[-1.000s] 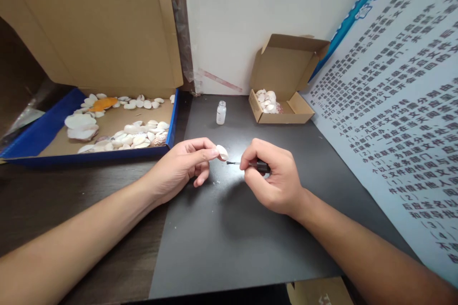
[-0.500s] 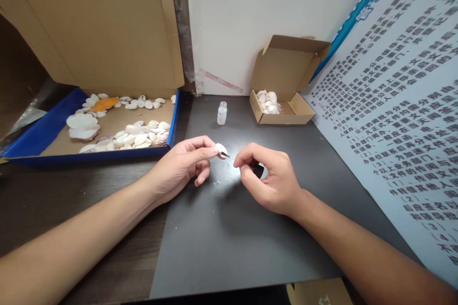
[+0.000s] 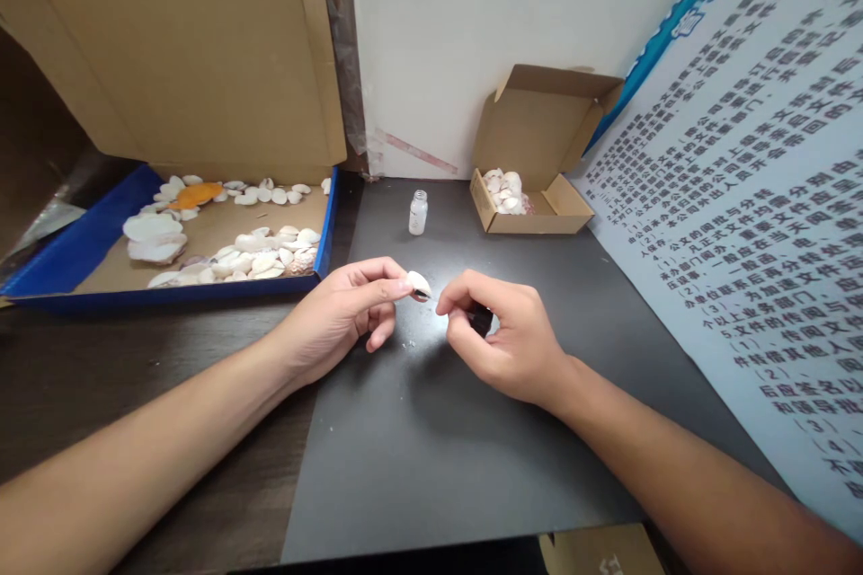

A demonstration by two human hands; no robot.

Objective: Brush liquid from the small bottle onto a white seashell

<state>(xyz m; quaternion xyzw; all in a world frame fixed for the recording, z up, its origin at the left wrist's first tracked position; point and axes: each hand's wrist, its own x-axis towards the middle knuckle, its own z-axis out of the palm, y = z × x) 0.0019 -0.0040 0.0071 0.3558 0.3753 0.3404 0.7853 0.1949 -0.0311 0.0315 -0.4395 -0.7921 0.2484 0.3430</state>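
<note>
My left hand (image 3: 343, 313) pinches a small white shell (image 3: 417, 284) between thumb and forefinger, held just above the dark mat (image 3: 431, 431). My right hand (image 3: 502, 337) is closed round a thin brush with a black cap (image 3: 480, 319), and the brush tip touches the shell's lower edge. A small clear bottle (image 3: 418, 212) stands uncapped on the mat behind the hands.
A blue-edged cardboard tray (image 3: 162, 295) with several white shells and one orange shell (image 3: 195, 194) lies at the left. A small open carton (image 3: 532, 207) holding shells sits at the back right. A printed poster (image 3: 755, 225) leans along the right. A white wall stands behind.
My right hand has moved left, bringing the brush tip from a short way off onto the shell. My left hand and the shell have stayed in place.
</note>
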